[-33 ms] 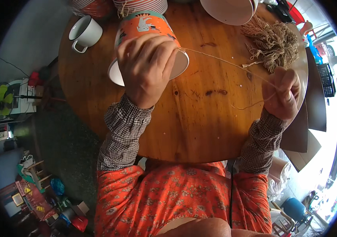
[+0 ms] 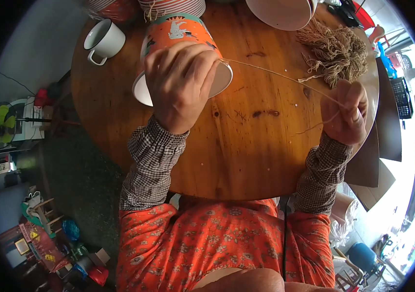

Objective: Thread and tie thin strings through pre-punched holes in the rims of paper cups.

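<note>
A paper bucket (image 2: 183, 31), orange and green with a white animal printed on it, has its white-rimmed mouth toward me. My left hand (image 2: 180, 80) is closed over the rim, its back hiding much of the mouth; its fingertips are out of sight. From the rim beside that hand, a thin tan string (image 2: 275, 74) stretches to the right. My right hand (image 2: 346, 112) pinches the string between thumb and fingers at the table's right side. A short loose end of it dangles to the left below those fingers.
A tangled bundle of tan strings (image 2: 336, 53) lies at the far right of the round wooden table (image 2: 227, 160). An enamel mug (image 2: 105, 40) stands far left. Stacked striped buckets (image 2: 173, 7) and a white bucket (image 2: 283, 14) are along the back.
My right hand has shifted very slightly up and left, and the string's loose end has swung a little to the right. The left hand and bucket look unmoved.
</note>
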Motion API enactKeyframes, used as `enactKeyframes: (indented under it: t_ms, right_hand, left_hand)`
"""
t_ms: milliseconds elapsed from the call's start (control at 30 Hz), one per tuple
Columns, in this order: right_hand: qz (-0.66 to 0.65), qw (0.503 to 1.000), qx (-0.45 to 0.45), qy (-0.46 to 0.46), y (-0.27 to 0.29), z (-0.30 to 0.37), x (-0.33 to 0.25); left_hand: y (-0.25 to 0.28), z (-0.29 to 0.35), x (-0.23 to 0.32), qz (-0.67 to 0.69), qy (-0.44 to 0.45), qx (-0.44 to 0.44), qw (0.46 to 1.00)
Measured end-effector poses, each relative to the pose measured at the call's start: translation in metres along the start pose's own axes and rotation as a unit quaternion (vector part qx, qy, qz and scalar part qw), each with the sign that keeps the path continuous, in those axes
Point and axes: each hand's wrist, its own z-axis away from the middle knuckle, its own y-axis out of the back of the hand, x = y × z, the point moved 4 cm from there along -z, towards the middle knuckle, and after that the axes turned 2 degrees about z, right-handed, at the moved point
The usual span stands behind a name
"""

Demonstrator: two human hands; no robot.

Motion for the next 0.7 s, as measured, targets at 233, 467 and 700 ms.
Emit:
enactKeyframes:
  t_ms: [233,467,700]
  right_hand:
    - [-0.145,0.986,-0.076,-0.044,-0.006,-0.004,0.01]
    - [-0.249,0.956,-0.149,-0.051,-0.003,-0.007,0.024]
    - [-0.189,0.974,-0.114,-0.054,-0.011,-0.002,0.03]
  left_hand:
    - [0.023,-0.013,-0.027,-0.024,0.06,0.054,0.996]
    - [0.058,-0.003,-0.084,0.028,0.311,0.132,0.941]
    - [0.019,0.009,-0.095,0.1,0.292,0.091,0.947]
